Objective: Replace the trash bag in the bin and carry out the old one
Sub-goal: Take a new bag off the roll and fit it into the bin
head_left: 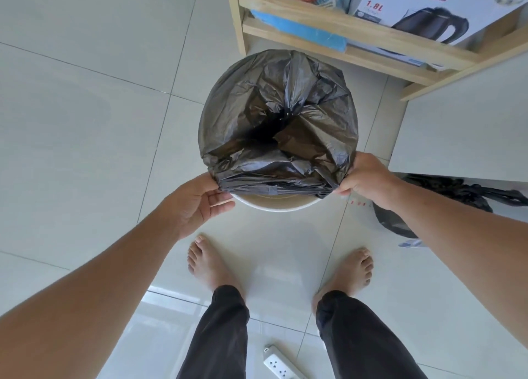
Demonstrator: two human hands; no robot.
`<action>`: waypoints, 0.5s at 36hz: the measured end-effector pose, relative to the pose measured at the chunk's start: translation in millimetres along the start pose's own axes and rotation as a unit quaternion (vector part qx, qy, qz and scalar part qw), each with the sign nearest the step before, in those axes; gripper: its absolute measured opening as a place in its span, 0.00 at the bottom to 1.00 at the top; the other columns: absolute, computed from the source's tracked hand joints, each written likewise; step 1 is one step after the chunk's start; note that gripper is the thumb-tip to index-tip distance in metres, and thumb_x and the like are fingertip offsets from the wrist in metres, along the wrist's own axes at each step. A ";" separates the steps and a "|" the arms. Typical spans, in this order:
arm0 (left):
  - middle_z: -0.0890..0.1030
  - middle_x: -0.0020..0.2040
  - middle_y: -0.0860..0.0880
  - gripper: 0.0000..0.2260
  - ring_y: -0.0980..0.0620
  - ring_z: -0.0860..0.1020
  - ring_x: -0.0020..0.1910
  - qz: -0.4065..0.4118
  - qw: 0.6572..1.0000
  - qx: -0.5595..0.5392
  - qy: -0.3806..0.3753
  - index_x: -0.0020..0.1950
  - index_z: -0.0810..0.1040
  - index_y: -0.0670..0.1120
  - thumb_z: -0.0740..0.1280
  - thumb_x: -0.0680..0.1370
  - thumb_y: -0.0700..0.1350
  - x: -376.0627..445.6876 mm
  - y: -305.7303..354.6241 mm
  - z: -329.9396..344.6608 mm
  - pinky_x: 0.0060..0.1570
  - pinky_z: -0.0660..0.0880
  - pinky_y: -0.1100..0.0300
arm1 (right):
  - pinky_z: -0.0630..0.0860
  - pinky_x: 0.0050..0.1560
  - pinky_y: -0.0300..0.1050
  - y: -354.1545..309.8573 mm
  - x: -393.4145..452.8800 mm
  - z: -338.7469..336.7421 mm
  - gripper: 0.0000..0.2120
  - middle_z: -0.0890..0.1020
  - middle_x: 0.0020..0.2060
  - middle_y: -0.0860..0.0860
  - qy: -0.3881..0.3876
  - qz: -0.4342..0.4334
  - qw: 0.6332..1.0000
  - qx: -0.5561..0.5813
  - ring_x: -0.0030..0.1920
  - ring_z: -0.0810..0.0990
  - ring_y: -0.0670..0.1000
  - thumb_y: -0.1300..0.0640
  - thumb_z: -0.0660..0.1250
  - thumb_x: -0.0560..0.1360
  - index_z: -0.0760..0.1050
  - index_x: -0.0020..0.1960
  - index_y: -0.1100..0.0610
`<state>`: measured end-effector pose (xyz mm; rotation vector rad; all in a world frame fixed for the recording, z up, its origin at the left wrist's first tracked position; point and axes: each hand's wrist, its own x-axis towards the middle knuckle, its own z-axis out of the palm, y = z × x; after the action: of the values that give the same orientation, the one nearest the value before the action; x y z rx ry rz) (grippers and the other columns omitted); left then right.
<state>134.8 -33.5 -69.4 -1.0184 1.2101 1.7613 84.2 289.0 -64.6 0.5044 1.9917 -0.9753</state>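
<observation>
A black trash bag (278,115) is spread over the mouth of a round white bin (274,205) on the tiled floor. The bag wraps the far and side rim; the near rim shows bare below the bag's bunched edge. My left hand (200,198) pinches the bag's edge at the near left of the rim. My right hand (365,175) grips the edge at the near right. Another black bag (457,193), full and knotted, lies on the floor to the right, partly hidden by my right forearm.
A wooden shelf (343,21) stands just behind the bin, holding an electric kettle box (423,10) and blue packaging. A white surface (463,138) sits at the right. My bare feet stand close before the bin. A white power strip (281,363) lies between my legs.
</observation>
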 end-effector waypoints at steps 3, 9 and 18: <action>0.85 0.50 0.41 0.12 0.46 0.84 0.45 0.023 0.999 0.025 0.009 0.60 0.78 0.40 0.62 0.80 0.32 -6.9 -16.5 -2.5 0.49 0.83 0.52 | 0.68 0.22 0.30 -2.1 0.1 2.4 0.14 0.76 0.28 0.54 -0.008 0.001 1.000 -0.025 0.28 0.73 0.48 0.77 0.71 0.61 0.75 0.37 0.60; 0.86 0.49 0.48 0.13 0.49 0.86 0.47 0.089 0.926 0.347 0.120 0.58 0.79 0.47 0.69 0.74 0.37 -2.6 -40.1 -8.9 0.53 0.82 0.49 | 0.67 0.30 0.40 -16.0 3.8 7.4 0.15 0.74 0.26 0.52 -0.008 -0.019 0.993 -0.120 0.29 0.71 0.50 0.75 0.69 0.60 0.71 0.31 0.57; 0.85 0.44 0.46 0.16 0.45 0.86 0.39 0.120 0.928 0.269 0.228 0.57 0.76 0.45 0.64 0.69 0.36 9.8 -34.1 24.5 0.41 0.84 0.49 | 0.64 0.29 0.42 -15.5 1.6 7.9 0.18 0.68 0.23 0.51 0.002 -0.020 0.993 -0.118 0.28 0.66 0.52 0.70 0.72 0.59 0.66 0.26 0.56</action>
<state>156.8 0.4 -84.5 -0.9948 2.0463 1.2599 77.3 273.2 -61.7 0.3364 2.0940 -0.7488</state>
